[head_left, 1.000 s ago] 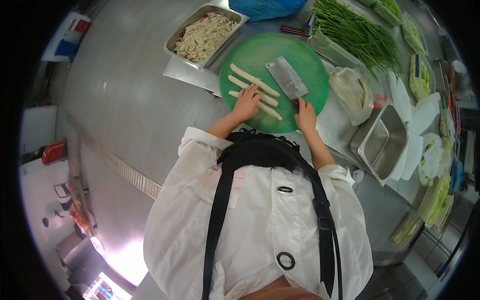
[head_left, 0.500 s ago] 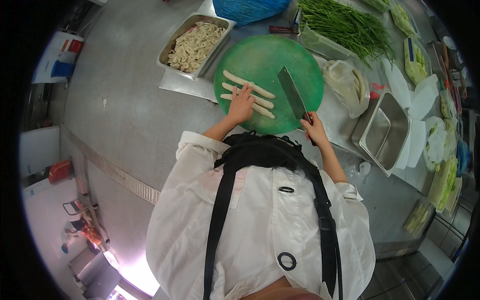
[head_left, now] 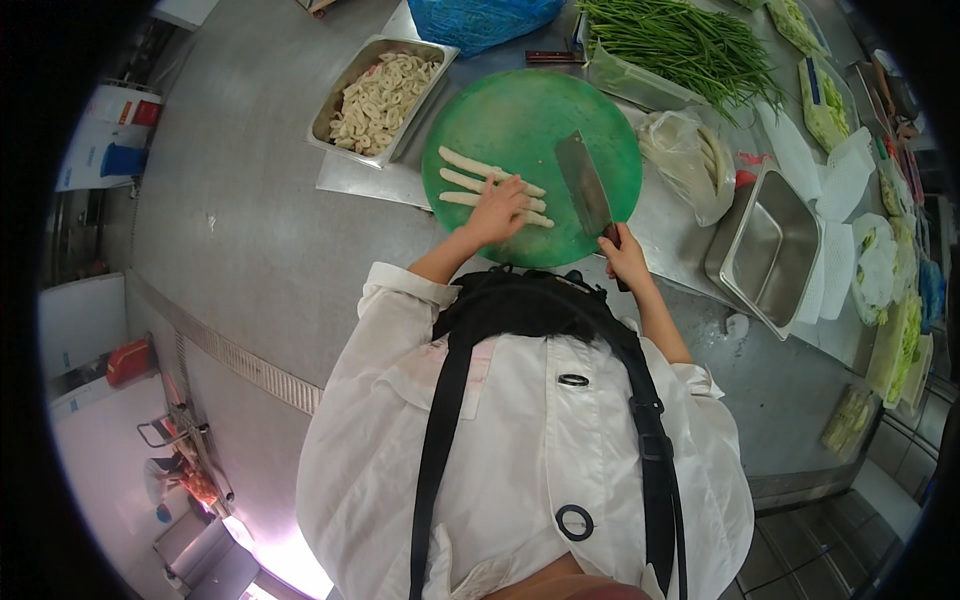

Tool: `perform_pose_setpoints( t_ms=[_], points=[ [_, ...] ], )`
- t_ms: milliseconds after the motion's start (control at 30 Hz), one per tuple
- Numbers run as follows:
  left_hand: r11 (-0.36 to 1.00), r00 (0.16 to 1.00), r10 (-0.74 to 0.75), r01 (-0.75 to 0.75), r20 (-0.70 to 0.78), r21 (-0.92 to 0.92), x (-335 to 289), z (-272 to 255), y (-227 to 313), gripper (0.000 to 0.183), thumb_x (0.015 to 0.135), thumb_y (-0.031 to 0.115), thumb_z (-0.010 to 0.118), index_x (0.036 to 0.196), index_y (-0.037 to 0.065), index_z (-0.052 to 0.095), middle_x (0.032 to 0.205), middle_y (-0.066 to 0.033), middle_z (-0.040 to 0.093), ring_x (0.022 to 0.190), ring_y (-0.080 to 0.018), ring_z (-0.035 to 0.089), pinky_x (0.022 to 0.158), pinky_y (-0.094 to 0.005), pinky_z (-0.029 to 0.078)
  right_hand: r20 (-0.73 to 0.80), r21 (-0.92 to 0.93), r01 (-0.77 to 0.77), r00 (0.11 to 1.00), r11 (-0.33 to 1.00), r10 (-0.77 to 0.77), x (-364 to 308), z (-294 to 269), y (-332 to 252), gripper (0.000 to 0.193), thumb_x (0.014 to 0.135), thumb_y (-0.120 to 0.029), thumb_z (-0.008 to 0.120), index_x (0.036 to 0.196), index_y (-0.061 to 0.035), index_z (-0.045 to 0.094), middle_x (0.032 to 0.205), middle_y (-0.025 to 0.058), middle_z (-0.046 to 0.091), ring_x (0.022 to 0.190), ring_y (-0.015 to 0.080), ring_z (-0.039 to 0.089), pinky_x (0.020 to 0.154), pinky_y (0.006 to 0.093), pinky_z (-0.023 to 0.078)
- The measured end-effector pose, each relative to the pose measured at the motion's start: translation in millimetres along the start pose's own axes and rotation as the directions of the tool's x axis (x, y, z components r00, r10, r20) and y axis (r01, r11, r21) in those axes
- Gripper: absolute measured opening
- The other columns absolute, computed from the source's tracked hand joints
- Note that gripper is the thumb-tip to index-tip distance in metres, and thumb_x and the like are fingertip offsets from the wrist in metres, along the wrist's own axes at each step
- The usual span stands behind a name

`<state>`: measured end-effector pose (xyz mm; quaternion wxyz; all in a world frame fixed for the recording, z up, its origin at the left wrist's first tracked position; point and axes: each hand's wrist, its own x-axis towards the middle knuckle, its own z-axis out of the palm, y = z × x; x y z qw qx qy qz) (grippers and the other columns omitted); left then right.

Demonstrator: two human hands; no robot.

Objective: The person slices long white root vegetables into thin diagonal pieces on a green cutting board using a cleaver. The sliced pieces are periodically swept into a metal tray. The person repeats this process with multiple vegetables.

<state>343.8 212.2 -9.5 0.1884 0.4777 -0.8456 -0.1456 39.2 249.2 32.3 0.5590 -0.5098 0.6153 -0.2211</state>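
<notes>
Three long, pale, tube-shaped food pieces lie roughly side by side on a round green cutting board. My left hand rests across them near their right ends, its fingers outstretched and hiding part of each piece. In my right hand is the handle of a cleaver. Its broad blade lies low over the board's right side, apart from the food, pointing away from me.
A steel pan of pale cut rings stands at the far left. A blue bag, a tub of long green stalks, a clear bag of pale food and a deep steel container surround the board's back and right.
My left hand has slid rightward along the pale pieces toward their right ends. The cleaver's blade has turned to show more of its flat side, still in my right hand.
</notes>
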Motion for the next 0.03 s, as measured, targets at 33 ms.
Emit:
perform_pose_setpoints(
  t_ms=[33],
  points=[
    [1.000, 1.000, 0.000, 0.000, -0.001, 0.002, -0.1, 0.7, -1.5, 0.034, 0.073, 0.012, 0.067, 0.106, 0.012, 0.060, 0.138, -0.0136, 0.045, 0.140, -0.0339, 0.030, 0.110, -0.0617, 0.018, 0.000, 0.001, 0.002, 1.000, 1.000, -0.002, 0.5, 0.4, -0.6, 0.039, 0.090, -0.022, 0.060, 0.123, -0.0083, 0.046, 0.069, 0.0090, 0.058, 0.043, 0.0158, 0.055, 0.038, 0.0306, 0.045]
  ],
)
